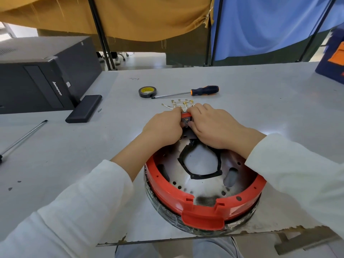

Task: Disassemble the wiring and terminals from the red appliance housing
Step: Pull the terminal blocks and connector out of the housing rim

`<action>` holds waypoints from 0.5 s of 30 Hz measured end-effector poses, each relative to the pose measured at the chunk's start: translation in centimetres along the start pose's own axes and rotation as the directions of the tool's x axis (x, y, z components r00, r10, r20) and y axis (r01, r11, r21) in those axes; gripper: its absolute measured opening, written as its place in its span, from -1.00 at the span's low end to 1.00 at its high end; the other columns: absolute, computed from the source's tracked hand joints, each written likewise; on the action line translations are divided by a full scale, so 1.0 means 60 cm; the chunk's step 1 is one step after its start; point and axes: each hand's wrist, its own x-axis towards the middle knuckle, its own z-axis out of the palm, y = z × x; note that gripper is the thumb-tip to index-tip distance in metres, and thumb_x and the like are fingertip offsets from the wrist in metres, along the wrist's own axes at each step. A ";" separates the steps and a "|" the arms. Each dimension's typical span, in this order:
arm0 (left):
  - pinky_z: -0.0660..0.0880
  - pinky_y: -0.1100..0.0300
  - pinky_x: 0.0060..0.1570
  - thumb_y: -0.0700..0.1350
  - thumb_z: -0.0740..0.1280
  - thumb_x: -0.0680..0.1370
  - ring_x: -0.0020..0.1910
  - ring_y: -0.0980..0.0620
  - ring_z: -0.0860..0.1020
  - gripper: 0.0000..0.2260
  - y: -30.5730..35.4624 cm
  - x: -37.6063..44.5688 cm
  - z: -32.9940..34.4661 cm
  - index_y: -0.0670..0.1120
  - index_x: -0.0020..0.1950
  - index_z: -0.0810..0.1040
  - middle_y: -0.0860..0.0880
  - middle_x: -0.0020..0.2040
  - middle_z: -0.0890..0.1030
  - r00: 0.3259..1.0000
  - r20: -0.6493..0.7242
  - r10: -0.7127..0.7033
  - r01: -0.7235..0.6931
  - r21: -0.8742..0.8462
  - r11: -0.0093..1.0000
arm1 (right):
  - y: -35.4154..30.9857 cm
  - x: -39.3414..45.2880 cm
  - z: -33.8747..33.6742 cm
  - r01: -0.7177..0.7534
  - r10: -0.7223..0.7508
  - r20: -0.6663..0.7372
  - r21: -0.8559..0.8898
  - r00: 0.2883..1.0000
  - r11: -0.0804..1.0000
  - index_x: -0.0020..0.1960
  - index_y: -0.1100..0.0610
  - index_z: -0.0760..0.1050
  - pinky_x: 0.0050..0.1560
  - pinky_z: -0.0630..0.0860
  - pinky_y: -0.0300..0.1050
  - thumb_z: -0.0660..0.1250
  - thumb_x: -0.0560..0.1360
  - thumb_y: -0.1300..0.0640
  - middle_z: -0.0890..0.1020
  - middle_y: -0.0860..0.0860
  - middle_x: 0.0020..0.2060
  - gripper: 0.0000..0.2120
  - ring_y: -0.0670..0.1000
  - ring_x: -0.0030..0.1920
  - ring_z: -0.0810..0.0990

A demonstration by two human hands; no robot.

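The red housing is lying open side up at the near edge of the grey counter, showing a metal plate and a ring of black tape inside. Both hands are meeting at its far rim. The left hand is curling its grip around the rim's left side, and the right hand is pinching a small black part at the red edge, thumb pressing from the near side. Just beyond the fingertips, loose white wires with brass terminals are lying on the counter. Farther back are lying a tape roll and an orange-and-black screwdriver. A black computer is sitting at far left.
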 end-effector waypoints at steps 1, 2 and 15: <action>0.38 0.05 -0.11 -0.10 0.18 0.59 0.00 -0.19 0.50 -0.78 -0.002 0.003 -0.001 -0.12 0.22 0.38 -0.18 0.11 0.56 1.000 0.014 -0.001 0.001 -0.022 1.000 | 0.000 0.000 0.000 -0.003 0.003 0.001 0.000 1.000 1.000 0.26 0.17 0.32 -0.16 0.33 -0.02 0.05 0.62 0.00 0.44 0.10 0.16 -0.67 0.12 0.10 0.43; 0.39 0.04 -0.08 -0.09 0.19 0.59 0.04 -0.19 0.50 -0.77 -0.002 0.004 -0.001 -0.11 0.22 0.38 -0.18 0.12 0.56 1.000 0.021 -0.003 0.004 -0.029 1.000 | -0.001 0.000 0.000 -0.006 0.006 0.002 -0.004 1.000 1.000 0.26 0.18 0.31 -0.17 0.32 -0.02 0.05 0.62 0.00 0.44 0.10 0.17 -0.67 0.13 0.10 0.43; 0.26 0.09 -0.23 -0.18 0.19 0.49 0.03 -0.22 0.49 -0.75 0.024 -0.010 0.002 -0.09 0.17 0.37 -0.17 0.09 0.55 0.989 -0.140 -0.042 0.077 0.253 0.964 | -0.011 0.006 0.012 -0.058 0.062 0.021 -0.143 0.998 0.988 0.26 0.21 0.26 -0.31 0.20 -0.02 0.10 0.60 0.07 0.42 0.14 0.15 -0.70 0.16 0.00 0.44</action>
